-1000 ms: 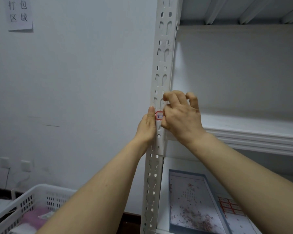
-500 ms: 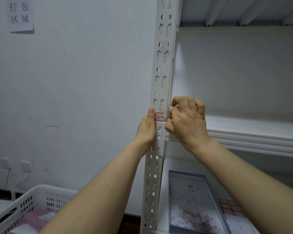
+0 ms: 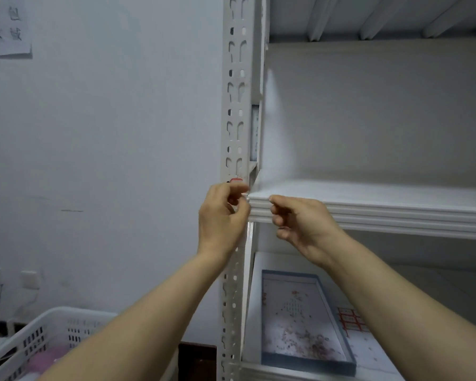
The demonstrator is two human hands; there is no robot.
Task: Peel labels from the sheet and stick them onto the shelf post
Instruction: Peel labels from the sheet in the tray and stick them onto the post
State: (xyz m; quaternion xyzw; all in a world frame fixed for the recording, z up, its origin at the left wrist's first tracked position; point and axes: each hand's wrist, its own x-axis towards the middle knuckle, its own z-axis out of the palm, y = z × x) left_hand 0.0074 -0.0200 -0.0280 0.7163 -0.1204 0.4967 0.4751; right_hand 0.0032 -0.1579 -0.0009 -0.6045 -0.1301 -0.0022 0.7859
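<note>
A red-edged label [image 3: 236, 180] is sitting on the shelf post [image 3: 235, 105] mid-frame, its writing hidden behind the left hand [image 3: 221, 215], whose fingers are curling; pinching or not, I cannot tell. The right hand [image 3: 302, 224] is hovering loosely curled, holding nothing. The label sheet [image 3: 351, 321] is lying lower right. Upper left, a paper sign [image 3: 8, 26] is showing blurred Chinese characters.

Both bare forearms reach forward and upward. Left grip [image 3: 223, 213]: fingers curled toward the thumb; whether the tips pinch anything cannot be told. Right grip [image 3: 300, 224]: just beside it, not touching, fingers loosely curled, empty.
</note>
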